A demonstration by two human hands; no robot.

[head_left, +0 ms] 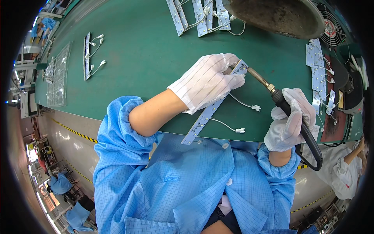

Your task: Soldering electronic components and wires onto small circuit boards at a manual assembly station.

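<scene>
In a striped white glove, my left hand (212, 80) is closed round the upper part of a long white LED strip board (203, 120). The board slants down toward my chest, and two short white wires with plugs (240, 130) hang off its right side. My gloved right hand (290, 121) grips the black handle of a soldering iron (277, 95). Its metal tip meets, or comes very near, the board's top end beside my left fingertips. Exact contact at the tip is too small to make out.
More LED boards with wires lie at the far edge (202, 19), at the right (317, 70) and singly at the left (86, 56). A clear plastic tray (58, 78) sits far left. A dark metal hood (276, 17) and fan (332, 28) stand at the back right.
</scene>
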